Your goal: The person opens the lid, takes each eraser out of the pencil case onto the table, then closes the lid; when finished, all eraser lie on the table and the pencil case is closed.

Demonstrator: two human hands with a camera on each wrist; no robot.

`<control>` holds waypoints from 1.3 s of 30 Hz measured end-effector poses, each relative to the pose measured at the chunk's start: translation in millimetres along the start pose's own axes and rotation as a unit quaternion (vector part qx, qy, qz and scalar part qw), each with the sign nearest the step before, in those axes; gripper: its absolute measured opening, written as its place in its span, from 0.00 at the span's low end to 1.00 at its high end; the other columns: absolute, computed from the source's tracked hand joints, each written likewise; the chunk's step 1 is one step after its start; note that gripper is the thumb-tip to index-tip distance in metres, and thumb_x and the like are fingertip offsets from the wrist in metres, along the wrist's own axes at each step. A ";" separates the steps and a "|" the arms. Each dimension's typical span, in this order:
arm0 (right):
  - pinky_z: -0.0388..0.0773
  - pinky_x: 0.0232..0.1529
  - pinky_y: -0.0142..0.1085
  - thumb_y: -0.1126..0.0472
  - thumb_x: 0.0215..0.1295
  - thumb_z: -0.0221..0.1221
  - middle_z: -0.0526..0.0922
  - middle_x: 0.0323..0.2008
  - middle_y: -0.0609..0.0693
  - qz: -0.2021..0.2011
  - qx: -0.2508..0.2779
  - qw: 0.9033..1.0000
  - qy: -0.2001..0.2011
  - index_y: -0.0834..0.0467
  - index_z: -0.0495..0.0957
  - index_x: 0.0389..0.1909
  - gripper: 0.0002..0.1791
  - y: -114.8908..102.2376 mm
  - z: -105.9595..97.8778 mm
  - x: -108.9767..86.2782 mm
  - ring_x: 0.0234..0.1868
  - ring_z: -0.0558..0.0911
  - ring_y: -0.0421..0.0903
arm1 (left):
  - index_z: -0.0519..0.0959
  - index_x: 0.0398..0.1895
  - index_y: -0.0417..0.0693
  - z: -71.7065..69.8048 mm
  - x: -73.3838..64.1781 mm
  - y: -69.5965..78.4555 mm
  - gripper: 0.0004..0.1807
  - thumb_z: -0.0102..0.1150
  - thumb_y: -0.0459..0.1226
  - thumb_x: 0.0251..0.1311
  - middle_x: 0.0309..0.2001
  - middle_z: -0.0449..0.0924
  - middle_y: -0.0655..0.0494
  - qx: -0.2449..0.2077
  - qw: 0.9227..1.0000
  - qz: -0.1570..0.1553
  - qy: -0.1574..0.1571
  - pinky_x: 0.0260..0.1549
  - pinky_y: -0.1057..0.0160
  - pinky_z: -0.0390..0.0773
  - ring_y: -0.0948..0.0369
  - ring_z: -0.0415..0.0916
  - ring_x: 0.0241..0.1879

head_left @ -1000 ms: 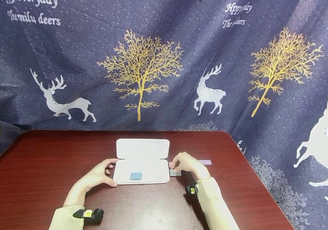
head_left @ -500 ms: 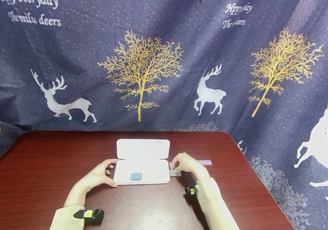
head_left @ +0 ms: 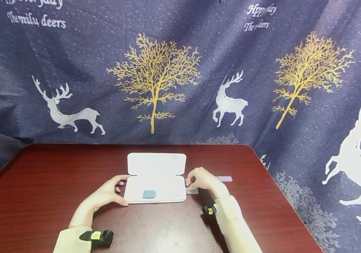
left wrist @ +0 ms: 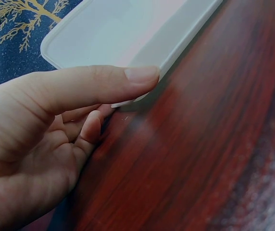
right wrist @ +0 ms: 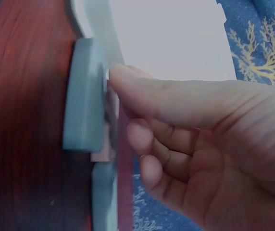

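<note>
A white hinged pencil case (head_left: 171, 189) lies with its lid (head_left: 156, 163) raised at the back. Inside it, toward the front, is a blue rounded block (head_left: 149, 194). My left hand (head_left: 109, 192) grips the case's left end, thumb at the front corner and a finger at the back one. Just off the right end, my right hand (head_left: 203, 179) reaches down with bent fingers beside a grey-green block (right wrist: 84, 96). In the right wrist view, a pinkish piece (right wrist: 99, 156) and a second grey-green block (right wrist: 104, 192) show behind it. The thumb hides what its tip touches.
A flat lilac block (head_left: 225, 179) lies to the right, beyond the right hand. All of it stands on a dark red wooden table (head_left: 57, 168). A blue cloth (head_left: 180, 70) with deer and trees hangs behind the far edge.
My right fingertips have shifted slightly over the grey-green block, which looks a little turned. The left hand and the pencil case keep their place.
</note>
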State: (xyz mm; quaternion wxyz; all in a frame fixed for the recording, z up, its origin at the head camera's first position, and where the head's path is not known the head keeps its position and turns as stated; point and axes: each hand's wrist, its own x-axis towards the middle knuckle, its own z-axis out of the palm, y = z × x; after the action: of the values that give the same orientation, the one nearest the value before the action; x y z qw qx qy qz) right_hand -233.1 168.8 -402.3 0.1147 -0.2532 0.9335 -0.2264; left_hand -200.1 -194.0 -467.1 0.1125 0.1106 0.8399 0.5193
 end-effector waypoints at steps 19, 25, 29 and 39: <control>0.74 0.33 0.28 0.70 0.51 0.67 0.85 0.32 0.54 -0.070 0.034 0.997 0.010 0.64 0.82 0.37 0.11 -53.5 11.0 11.1 0.32 0.83 0.45 | 0.66 0.66 0.37 -0.4 0.5 1.1 0.52 0.80 0.30 0.29 0.55 0.67 0.37 -0.004 1.000 0.006 -0.002 0.40 0.62 0.73 0.51 0.67 0.47; 0.76 0.40 0.30 0.69 0.53 0.67 0.86 0.38 0.56 -0.092 0.022 0.995 -0.018 0.63 0.81 0.41 0.13 -73.7 24.1 22.0 0.40 0.85 0.51 | 0.66 0.66 0.37 -0.3 2.0 0.1 0.53 0.81 0.32 0.28 0.55 0.68 0.37 0.001 1.000 0.003 -0.001 0.40 0.61 0.73 0.51 0.67 0.47; 0.76 0.43 0.28 0.67 0.52 0.69 0.87 0.40 0.53 -0.103 -0.007 0.994 -0.028 0.61 0.82 0.42 0.15 -88.1 34.8 28.1 0.42 0.85 0.47 | 0.66 0.66 0.37 0.1 1.7 0.1 0.53 0.81 0.32 0.27 0.55 0.68 0.37 0.002 1.000 0.002 0.001 0.41 0.61 0.73 0.51 0.67 0.47; 0.75 0.45 0.26 0.67 0.50 0.70 0.87 0.39 0.51 -0.106 -0.024 0.994 -0.022 0.60 0.82 0.43 0.17 -108.0 47.2 28.5 0.41 0.84 0.42 | 0.65 0.66 0.35 -0.2 -1.3 -0.6 0.52 0.79 0.29 0.30 0.55 0.68 0.36 -0.003 1.000 0.008 0.001 0.41 0.59 0.73 0.50 0.69 0.47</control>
State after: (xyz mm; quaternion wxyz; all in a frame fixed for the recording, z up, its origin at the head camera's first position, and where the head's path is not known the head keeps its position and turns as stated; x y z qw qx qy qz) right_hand -196.2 53.6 -394.3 0.1040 -0.3585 0.9039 -0.2091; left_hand -198.9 -194.8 -467.4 0.1082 0.1166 0.8374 0.5229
